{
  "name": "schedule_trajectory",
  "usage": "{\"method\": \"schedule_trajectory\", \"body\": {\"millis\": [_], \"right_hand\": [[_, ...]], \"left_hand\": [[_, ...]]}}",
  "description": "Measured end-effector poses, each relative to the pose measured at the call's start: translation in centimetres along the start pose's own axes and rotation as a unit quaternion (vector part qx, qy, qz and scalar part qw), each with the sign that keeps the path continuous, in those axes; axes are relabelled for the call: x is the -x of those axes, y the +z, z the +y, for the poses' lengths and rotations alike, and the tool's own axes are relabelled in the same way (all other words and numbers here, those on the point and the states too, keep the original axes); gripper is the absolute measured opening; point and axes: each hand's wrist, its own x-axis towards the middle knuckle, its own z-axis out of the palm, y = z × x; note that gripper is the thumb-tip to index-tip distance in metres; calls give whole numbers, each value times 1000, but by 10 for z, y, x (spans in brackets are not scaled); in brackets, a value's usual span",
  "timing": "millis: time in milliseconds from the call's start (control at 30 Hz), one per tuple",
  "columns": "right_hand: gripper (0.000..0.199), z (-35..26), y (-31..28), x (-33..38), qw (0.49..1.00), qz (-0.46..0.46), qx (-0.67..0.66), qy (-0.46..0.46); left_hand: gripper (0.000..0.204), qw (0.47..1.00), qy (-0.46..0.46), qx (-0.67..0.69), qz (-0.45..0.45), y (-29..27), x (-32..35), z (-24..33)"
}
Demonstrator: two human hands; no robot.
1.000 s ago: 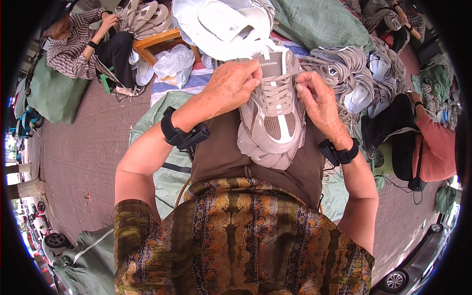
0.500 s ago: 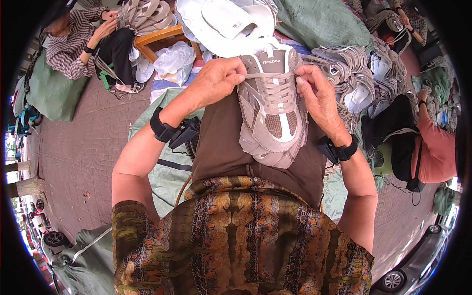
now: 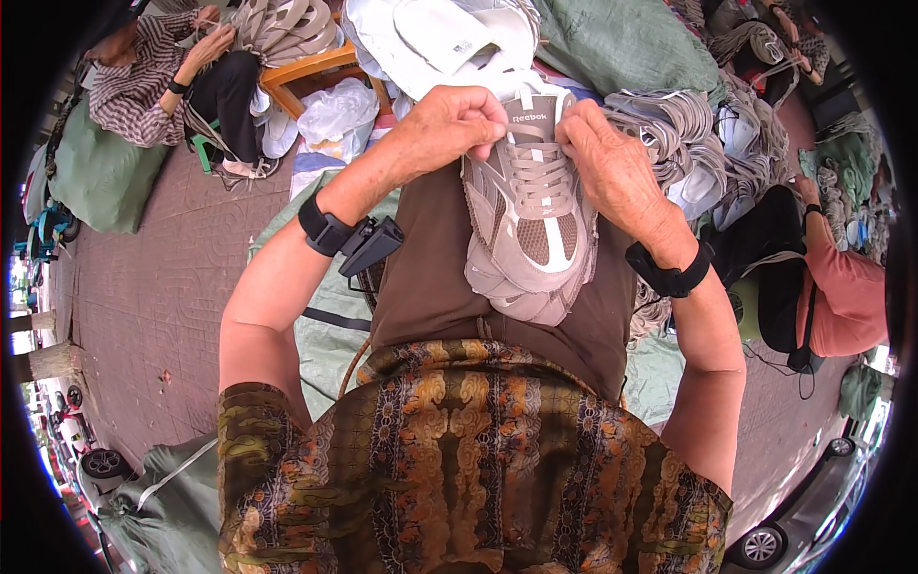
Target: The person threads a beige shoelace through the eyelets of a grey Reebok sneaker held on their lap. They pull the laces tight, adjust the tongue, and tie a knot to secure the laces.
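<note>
A beige and grey sneaker (image 3: 531,230) lies toe toward me on my lap, which is covered by brown cloth (image 3: 430,277). My left hand (image 3: 449,120) pinches the laces at the left of the shoe's tongue. My right hand (image 3: 612,163) grips the laces on the right side of the tongue. Both wrists wear black bands, and a small black device (image 3: 368,244) hangs from the left one.
White shoe soles (image 3: 449,38) are piled just beyond the sneaker. Grey shoe uppers (image 3: 669,124) are heaped at the right. A person in a striped shirt (image 3: 143,77) sits at the upper left by a wooden stool (image 3: 316,72). Another person in red (image 3: 841,287) sits at the right.
Both hands have moved up the sneaker from its middle eyelets to the top of the tongue, still holding the laces. The shoe has shifted slightly away from me.
</note>
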Motion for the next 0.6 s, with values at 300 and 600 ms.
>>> {"method": "schedule_trajectory", "body": {"millis": [300,600], "right_hand": [[21,-66,-35,50,968,-214,-128,-29],[23,3,-14,27,999,47,-8,21]], "left_hand": [[8,999,-11,-31,5,0,0,-7],[13,1000,-9,1,14,-1,0,-7]]}}
